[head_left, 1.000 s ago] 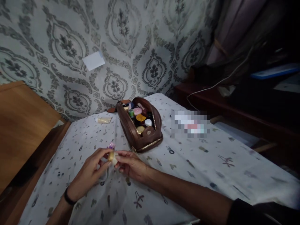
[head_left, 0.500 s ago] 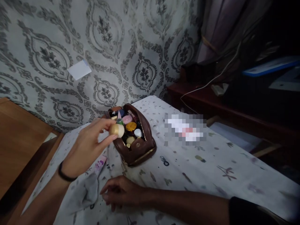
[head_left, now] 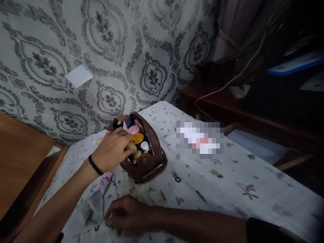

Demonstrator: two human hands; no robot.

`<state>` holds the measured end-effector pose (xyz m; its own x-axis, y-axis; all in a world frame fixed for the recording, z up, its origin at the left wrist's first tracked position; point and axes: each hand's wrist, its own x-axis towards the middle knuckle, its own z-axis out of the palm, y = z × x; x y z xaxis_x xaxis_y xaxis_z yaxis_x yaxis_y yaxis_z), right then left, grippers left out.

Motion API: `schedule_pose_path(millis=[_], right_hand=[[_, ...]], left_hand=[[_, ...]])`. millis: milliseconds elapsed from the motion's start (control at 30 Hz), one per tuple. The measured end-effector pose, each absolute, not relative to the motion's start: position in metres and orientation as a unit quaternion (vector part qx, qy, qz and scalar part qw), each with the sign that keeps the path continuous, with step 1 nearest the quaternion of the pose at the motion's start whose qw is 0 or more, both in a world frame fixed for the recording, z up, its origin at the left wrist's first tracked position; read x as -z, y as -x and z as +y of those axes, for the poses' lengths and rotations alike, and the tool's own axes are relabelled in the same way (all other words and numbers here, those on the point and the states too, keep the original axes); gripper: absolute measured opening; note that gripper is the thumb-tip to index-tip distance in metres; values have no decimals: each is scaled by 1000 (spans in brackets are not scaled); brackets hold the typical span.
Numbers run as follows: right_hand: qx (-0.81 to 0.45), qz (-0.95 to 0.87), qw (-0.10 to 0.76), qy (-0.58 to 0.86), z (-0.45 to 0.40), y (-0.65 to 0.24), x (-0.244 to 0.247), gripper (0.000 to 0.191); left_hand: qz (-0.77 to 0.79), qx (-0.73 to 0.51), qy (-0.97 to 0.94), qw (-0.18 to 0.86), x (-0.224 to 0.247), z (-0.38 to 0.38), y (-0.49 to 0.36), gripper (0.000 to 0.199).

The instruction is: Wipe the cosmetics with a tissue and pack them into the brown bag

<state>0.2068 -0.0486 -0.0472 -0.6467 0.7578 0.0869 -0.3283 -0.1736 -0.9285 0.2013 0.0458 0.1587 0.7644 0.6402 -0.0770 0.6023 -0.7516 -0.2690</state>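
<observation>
My left hand (head_left: 111, 150), with a black band at the wrist, reaches over a brown zip bag (head_left: 149, 168). Its fingers close round a small gold-and-cream rounded container (head_left: 132, 147), mostly hidden by the hand, at the bag's open mouth. Inside, beside my fingers, are an amber round lid (head_left: 138, 138), a pink oval item (head_left: 133, 130) and a white cap (head_left: 145, 146). Below the bag, my right hand (head_left: 128, 214) rests low over the sheet, holding nothing, its fingers loosely curved and the thumb apart.
A pink-and-purple packet (head_left: 105, 179) and a grey cloth (head_left: 93, 207) lie left of my right hand on the patterned bed sheet (head_left: 202, 182). A blurred-out item (head_left: 199, 138) sits right of the bag. Behind are a patterned wall (head_left: 108, 57) and a dark red desk (head_left: 188, 92).
My left hand has moved the gold-and-cream container from the bag's left edge down into its opening. My right hand has barely moved. The view has shifted slightly.
</observation>
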Motion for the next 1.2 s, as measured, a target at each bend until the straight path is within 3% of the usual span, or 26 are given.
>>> schedule_pose_path(millis=[300,600,700,867,933,1100,1200], right_hand=[[-728,-538,378,198,-47,-208,47,33],[-726,-543,375,193,-47,-210,43,46],[-716,-555,373,200,-47,-211,42,45],[-709,-568,361,208,-49,-217,34,34],[-698,-580,358,218,-51,-219,30,29],[-685,-592,354,235,-54,-221,24,29],[-693,-576,361,240,-54,-220,24,38]], left_hand=[[-345,-64,928,129,-143,50,-199,18],[-372,196,907,35,-157,30,-149,27],[-434,177,883,6,-139,27,-110,33],[-549,-59,834,-12,-91,26,-42,46],[-592,-89,801,-1,-71,20,-23,52],[-600,-21,798,-52,-26,-1,-5,49],[-590,61,805,-16,-5,-7,-5,43]])
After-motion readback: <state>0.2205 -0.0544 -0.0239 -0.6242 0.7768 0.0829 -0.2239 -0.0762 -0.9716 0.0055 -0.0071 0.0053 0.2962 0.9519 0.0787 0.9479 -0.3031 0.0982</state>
